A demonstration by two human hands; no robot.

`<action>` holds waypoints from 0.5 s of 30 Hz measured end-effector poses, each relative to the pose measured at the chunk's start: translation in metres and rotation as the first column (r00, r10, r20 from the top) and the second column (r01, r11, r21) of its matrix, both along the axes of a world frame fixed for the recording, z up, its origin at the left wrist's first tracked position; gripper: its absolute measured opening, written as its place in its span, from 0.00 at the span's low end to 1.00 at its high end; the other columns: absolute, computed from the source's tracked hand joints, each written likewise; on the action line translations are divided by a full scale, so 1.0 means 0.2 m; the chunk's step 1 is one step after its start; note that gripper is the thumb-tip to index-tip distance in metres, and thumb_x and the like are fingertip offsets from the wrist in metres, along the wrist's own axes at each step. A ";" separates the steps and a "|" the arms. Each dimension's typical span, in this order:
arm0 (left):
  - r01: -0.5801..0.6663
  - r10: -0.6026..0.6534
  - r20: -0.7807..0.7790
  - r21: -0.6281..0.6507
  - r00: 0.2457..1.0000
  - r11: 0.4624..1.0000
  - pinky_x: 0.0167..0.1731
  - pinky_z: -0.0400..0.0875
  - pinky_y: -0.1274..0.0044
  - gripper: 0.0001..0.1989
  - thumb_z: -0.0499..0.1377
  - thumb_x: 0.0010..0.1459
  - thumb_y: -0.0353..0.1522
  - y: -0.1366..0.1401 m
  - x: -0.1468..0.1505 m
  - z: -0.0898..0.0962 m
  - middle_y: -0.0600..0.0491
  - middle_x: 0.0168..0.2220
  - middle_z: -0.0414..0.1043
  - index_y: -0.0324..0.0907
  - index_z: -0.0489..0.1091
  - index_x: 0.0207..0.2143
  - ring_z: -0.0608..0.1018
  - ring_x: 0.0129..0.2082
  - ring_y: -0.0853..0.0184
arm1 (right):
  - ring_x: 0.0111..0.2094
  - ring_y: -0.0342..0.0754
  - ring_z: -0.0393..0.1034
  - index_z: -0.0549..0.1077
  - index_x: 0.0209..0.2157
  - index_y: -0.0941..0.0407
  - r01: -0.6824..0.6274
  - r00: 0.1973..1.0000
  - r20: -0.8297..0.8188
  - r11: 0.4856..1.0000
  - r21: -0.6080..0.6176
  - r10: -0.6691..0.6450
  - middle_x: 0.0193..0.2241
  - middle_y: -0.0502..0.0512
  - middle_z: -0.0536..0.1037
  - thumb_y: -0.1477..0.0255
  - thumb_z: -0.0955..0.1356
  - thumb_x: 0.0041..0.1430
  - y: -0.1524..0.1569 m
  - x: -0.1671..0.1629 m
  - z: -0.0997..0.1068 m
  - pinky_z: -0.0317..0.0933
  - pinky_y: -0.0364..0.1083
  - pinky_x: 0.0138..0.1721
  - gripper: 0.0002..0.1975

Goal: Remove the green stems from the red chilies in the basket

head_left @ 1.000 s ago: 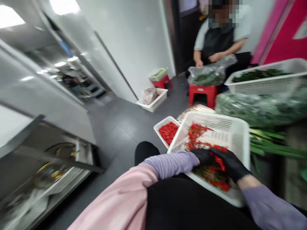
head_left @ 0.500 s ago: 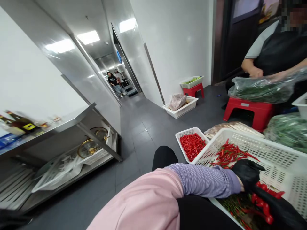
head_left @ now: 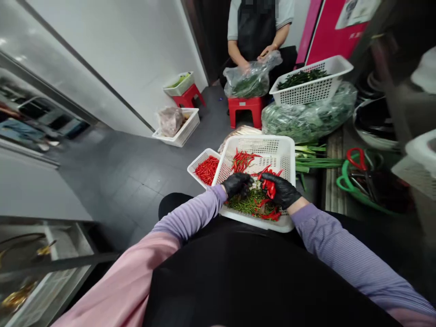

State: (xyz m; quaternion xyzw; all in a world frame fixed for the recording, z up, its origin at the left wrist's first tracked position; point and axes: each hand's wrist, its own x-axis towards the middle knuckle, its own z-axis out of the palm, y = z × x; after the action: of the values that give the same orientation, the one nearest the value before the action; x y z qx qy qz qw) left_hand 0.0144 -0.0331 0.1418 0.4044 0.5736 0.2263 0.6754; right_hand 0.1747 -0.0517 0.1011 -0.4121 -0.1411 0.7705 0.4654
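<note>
A large white perforated basket (head_left: 289, 156) rests before my lap, with both my black-gloved hands over it. My right hand (head_left: 283, 191) is closed around a bunch of red chili peppers (head_left: 270, 187), which stick out past the fingers. Close beside it, my left hand (head_left: 236, 184) has its fingers drawn together; whatever they pinch is too small to make out. Beneath the hands lies a heap of green chili stems (head_left: 247, 204) with some red chilies (head_left: 272, 215) among them. Further back in the same basket sits a pile of red chilies with stems (head_left: 242, 160).
A smaller white basket (head_left: 191, 169) of red chilies adjoins on the left. Opposite, a person (head_left: 257, 32) handles a plastic bag of greens (head_left: 250, 84) on a red stool (head_left: 245, 106). Bagged greens (head_left: 299, 122), a white basket (head_left: 309, 91) and a green basket with red-handled scissors (head_left: 357, 159) are right.
The view has swung right, bringing both hands and the whole basket to the middle. My hands have moved apart slightly; the chilies stay in my right hand.
</note>
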 end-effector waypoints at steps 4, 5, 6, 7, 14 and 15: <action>0.140 -0.149 0.063 0.123 0.987 0.982 0.19 0.57 0.80 0.17 0.55 0.59 0.43 -0.16 0.03 -0.04 0.57 0.20 0.62 0.37 0.66 0.29 0.63 0.17 0.75 | 0.29 0.50 0.75 0.74 0.26 0.55 -0.023 1.000 0.013 0.996 0.091 0.022 0.22 0.50 0.77 0.74 0.73 0.41 -0.01 -0.03 0.01 0.70 0.47 0.32 0.07; 0.142 -0.154 0.065 0.160 0.986 0.977 0.20 0.56 0.80 0.19 0.56 0.57 0.46 -0.16 0.04 -0.05 0.58 0.20 0.61 0.37 0.66 0.29 0.62 0.18 0.76 | 0.32 0.52 0.76 0.73 0.26 0.55 -0.029 0.999 0.019 0.995 0.099 0.028 0.23 0.51 0.78 0.73 0.74 0.40 -0.01 -0.03 0.01 0.71 0.49 0.34 0.08; 0.147 -0.159 0.047 0.195 0.986 0.970 0.21 0.56 0.80 0.21 0.57 0.55 0.48 -0.16 0.05 -0.06 0.58 0.20 0.60 0.37 0.65 0.29 0.62 0.19 0.76 | 0.33 0.53 0.76 0.73 0.25 0.55 -0.032 0.999 0.027 0.995 0.095 0.029 0.23 0.51 0.78 0.72 0.74 0.39 -0.02 -0.03 0.02 0.71 0.50 0.35 0.08; 0.172 -0.178 0.005 0.231 0.984 0.958 0.22 0.57 0.80 0.22 0.57 0.54 0.49 -0.15 0.06 -0.08 0.58 0.20 0.60 0.37 0.65 0.28 0.61 0.19 0.76 | 0.33 0.54 0.76 0.72 0.24 0.55 -0.031 0.999 0.040 0.996 0.083 0.028 0.22 0.51 0.78 0.72 0.74 0.38 -0.03 -0.03 0.02 0.71 0.50 0.35 0.09; 0.842 -0.572 -0.630 0.289 0.525 0.455 0.38 0.64 0.75 0.04 0.58 0.53 0.30 -0.11 -0.04 -0.18 0.51 0.32 0.73 0.40 0.73 0.29 0.73 0.35 0.66 | 0.18 0.46 0.67 0.72 0.22 0.56 -0.111 0.980 0.152 0.988 -0.106 0.126 0.17 0.49 0.74 0.77 0.75 0.35 -0.07 0.01 0.06 0.64 0.44 0.20 0.09; 0.892 -0.603 -0.668 0.233 0.436 0.387 0.40 0.64 0.74 0.04 0.59 0.50 0.28 -0.12 -0.05 -0.20 0.50 0.34 0.74 0.41 0.74 0.30 0.74 0.37 0.64 | 0.17 0.44 0.65 0.72 0.22 0.56 -0.101 0.982 0.149 0.988 -0.113 0.117 0.16 0.49 0.74 0.76 0.74 0.37 -0.06 0.02 0.06 0.62 0.43 0.18 0.08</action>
State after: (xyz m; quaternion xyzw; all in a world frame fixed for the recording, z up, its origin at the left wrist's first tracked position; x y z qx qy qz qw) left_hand 0.0046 -0.0563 0.1014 0.8447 0.3668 -0.0698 0.3836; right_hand 0.1796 -0.0629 0.1127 -0.4863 -0.1586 0.7668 0.3878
